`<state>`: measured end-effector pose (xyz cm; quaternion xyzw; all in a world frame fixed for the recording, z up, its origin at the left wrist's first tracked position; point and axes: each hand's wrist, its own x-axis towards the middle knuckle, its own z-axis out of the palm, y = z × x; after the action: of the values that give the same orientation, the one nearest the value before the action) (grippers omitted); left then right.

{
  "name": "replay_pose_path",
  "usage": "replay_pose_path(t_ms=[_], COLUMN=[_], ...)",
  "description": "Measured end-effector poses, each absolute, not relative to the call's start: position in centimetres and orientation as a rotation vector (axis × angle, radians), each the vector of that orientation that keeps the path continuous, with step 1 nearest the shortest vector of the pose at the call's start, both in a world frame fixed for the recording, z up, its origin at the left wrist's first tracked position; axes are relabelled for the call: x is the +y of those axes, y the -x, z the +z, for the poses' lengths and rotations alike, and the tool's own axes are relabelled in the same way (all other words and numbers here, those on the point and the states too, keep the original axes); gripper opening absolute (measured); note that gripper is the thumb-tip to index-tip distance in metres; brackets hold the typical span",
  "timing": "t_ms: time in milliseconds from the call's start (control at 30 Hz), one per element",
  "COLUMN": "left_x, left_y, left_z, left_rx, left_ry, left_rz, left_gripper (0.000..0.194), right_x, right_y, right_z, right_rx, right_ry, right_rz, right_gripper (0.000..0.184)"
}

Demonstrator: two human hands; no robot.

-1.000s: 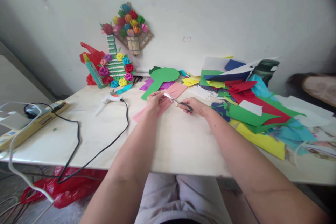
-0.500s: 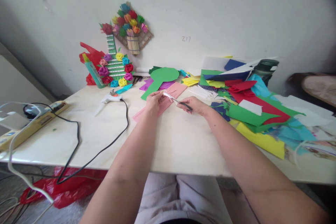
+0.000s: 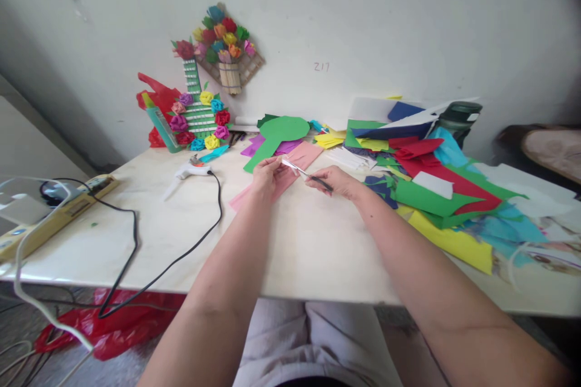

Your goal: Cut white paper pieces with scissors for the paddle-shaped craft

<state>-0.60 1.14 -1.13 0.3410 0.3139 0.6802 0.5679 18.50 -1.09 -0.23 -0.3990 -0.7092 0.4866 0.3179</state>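
Observation:
My left hand (image 3: 267,174) pinches the edge of a pink paper sheet (image 3: 307,155) that lies on the white table (image 3: 181,224). My right hand (image 3: 338,182) is closed round the black handles of a pair of scissors (image 3: 305,173), and the silver blades point left to the paper at my left fingertips. Both hands hover just above the middle of the table, close together. A green paper cut-out (image 3: 281,131) lies just beyond the pink sheet.
A heap of coloured paper sheets (image 3: 436,187) covers the table's right side, with a dark jar (image 3: 459,118) behind it. A white glue gun (image 3: 190,172) with a black cord (image 3: 136,236) lies left of my hands. Paper-flower crafts (image 3: 204,115) lean on the wall. A power strip (image 3: 59,211) sits at far left.
Hardly anything has moved. The scissors' blades have shifted slightly along the pink paper's edge while my left hand keeps its pinch.

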Motion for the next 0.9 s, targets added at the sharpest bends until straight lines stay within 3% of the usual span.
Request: replay_pose_path(t_ms=[433,900], left_x=[1.36,1.57], left_y=[0.55,0.62], left_z=[-1.34,-1.52], left_rx=[0.719,0.737], left_ry=[-0.738,-0.803], left_rz=[1.569,1.577], left_gripper=[0.001,0.011], right_x=[-0.60,-1.13], right_y=[-18.44,-18.59], right_z=[-0.96,-0.23], right_rx=[-1.879,-1.924], right_ry=[1.056,1.058], right_rz=[1.208,1.200], right_gripper=[0.045,0.045])
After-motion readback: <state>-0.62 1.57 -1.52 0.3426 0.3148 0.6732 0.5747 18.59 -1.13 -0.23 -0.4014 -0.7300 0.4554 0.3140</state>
